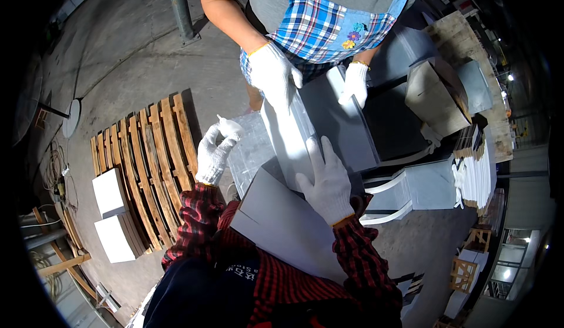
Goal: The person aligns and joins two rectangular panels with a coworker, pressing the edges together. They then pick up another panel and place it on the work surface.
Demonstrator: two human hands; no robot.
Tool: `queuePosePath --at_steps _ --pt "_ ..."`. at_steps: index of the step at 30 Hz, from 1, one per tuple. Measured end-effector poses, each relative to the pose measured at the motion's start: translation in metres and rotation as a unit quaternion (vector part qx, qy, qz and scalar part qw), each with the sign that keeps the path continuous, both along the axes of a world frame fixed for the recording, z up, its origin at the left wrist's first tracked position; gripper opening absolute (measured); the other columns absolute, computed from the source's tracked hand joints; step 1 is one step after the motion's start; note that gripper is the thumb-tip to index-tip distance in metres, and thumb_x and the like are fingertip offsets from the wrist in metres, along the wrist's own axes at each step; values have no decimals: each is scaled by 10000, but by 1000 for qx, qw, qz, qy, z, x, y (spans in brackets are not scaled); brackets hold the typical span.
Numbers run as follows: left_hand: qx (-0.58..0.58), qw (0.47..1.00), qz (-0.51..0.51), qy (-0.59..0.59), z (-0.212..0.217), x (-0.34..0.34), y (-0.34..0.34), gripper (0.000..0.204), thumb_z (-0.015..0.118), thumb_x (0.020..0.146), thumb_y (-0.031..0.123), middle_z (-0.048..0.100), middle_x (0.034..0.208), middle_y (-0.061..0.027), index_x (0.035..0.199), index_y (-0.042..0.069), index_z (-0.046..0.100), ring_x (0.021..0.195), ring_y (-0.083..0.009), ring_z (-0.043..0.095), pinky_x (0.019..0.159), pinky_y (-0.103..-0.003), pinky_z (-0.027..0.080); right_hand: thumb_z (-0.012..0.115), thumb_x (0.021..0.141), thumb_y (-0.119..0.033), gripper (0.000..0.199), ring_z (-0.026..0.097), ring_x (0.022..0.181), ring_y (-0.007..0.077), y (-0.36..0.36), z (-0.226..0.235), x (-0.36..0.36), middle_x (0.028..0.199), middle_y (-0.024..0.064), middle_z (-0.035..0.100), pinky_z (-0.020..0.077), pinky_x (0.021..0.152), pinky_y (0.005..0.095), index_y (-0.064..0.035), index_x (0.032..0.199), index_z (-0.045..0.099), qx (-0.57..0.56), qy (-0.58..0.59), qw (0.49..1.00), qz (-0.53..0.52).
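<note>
Grey panel (288, 225) against chest, right hand (326, 182) flat on it, fingers spread, steadying.
Left hand (215, 150) pinches clear film (249, 146) corner; co-worker's gloves (274, 72) brace grey box (338, 122).

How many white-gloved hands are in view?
4. The wearer's left hand lifted by the clear plastic wrap, right hand flat on the grey box; a co-worker's two hands on its far end.

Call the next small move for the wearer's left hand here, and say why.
Probably bring the left hand back onto the clear film beside the white panel. It pinches a small bit in the air, off the work, while the right hand alone presses the panel over the grey box. The co-worker's gloves steady the far end.
</note>
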State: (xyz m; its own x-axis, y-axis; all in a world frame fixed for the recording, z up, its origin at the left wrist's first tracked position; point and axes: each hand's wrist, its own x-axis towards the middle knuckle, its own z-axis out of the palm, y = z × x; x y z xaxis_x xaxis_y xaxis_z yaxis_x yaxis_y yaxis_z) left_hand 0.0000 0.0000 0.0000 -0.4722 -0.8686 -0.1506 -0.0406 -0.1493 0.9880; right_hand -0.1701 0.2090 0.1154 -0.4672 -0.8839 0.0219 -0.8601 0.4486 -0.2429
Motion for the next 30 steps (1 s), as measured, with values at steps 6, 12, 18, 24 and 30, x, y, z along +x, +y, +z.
queuePosePath --at_steps 6,12,18,24,30 --pt "21 999 -4 33 11 9 -5 272 732 895 115 675 979 -5 1139 39 642 900 -88 603 839 -261 477 609 910 -201 678 595 1106 433 -5 -7 1 1407 257 447 541 883 482 -142 1526 330 -29 -61 998 -10" --pt "12 1000 -6 19 18 4 2 303 726 892 104 701 957 -29 1172 24 640 871 -100 634 813 -258 499 596 929 -189 648 665 972 377 -6 2 4 1350 214 502 579 784 443 -89 1515 337 0 -69 997 -17" --pt "7 1000 -8 13 18 3 3 309 736 893 112 702 967 -31 1174 27 639 880 -100 634 815 -259 500 606 924 -198 661 670 936 379 -4 -1 1 1315 203 525 580 766 446 -110 1522 337 -11 -63 998 -18" --pt "1 1000 -6 7 19 8 2 327 747 887 113 698 974 -32 1181 22 637 897 -101 635 827 -259 501 588 915 -178 665 632 1030 374 -7 -1 5 1245 194 531 560 811 475 -125 1526 331 -8 -81 996 -21" --pt "-1 1000 -6 15 10 9 1 347 745 893 120 685 1007 -25 1202 16 625 925 -107 624 847 -261 490 610 899 -192 641 632 1035 365 -6 -11 6 1258 183 533 562 815 469 -116 1494 386 -20 -62 998 -17"
